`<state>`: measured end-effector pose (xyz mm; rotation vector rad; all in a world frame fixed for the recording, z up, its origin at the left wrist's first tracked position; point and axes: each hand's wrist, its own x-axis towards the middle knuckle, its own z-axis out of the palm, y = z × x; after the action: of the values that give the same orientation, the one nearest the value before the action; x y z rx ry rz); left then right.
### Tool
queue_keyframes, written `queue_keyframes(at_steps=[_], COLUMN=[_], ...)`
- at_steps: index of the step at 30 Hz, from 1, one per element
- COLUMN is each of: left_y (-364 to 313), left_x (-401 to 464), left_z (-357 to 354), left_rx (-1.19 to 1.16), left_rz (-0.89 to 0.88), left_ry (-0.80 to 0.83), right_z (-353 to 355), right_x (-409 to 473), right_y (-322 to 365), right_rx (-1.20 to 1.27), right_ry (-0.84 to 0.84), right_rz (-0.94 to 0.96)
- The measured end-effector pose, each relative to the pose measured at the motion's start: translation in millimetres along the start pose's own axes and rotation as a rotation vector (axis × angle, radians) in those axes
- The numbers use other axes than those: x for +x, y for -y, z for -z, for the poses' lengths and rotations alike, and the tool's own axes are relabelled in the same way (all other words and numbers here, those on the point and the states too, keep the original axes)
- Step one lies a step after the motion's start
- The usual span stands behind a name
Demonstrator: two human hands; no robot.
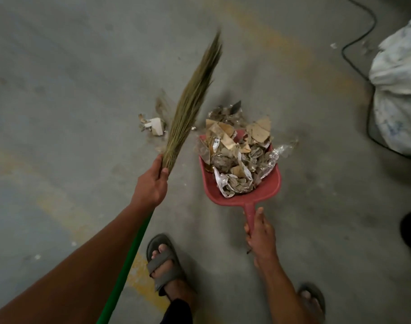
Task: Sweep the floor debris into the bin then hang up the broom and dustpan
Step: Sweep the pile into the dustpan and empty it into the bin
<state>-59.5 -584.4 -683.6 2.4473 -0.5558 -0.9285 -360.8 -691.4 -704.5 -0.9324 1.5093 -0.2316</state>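
At the bottom of the frame, two feet in sandals [163, 265] are standing on the gray floor [59, 90].

Just above them, the right hand [261, 232] is holding the pan [267, 183] by its thin red handle. The fingers [247, 230] are curling tight around the handle, with the thumb lying along the top. The pan is sitting low and flat, I think so the trash cannot slide out.

The left hand [150, 185] is gripping the broom [192, 99] right where the green stick meets the straw. The fingers are wrapping all the way around it. Holding it this low is likely giving short, easy flicks.

The pan is full of trash [237, 155]: paper, card and shiny plastic, heaping over the front edge.

Farther up, left of the pan, a few scraps [154, 126] are lying on the floor beside the straw. These look like the next thing to sweep in.

At the upper right, a white sack [401, 90] and a black cord [356, 40] are lying on the floor. No bin is showing.
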Motion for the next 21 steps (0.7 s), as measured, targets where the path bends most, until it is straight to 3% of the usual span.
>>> queue_keyframes(at_steps=[5,16,21], left_y=[-47.0,-183.3,-242.6], left_x=[-45.7,-152.4,-194.9], left_z=[-73.4,-265.9,-335.6], left_rx=[-0.005,0.121,0.155], left_rz=[-0.007,-0.223,-0.309], left_ry=[0.053,0.241,0.336], right_z=[89.9,328.4,405.6], right_x=[-2.7,-24.1,-34.0], right_y=[-7.2,-37.2,-49.1], right_rx=[0.06,0.215,0.343], right_ry=[-0.076,-0.3,-0.387], right_rz=[-0.037,-0.123,-0.062])
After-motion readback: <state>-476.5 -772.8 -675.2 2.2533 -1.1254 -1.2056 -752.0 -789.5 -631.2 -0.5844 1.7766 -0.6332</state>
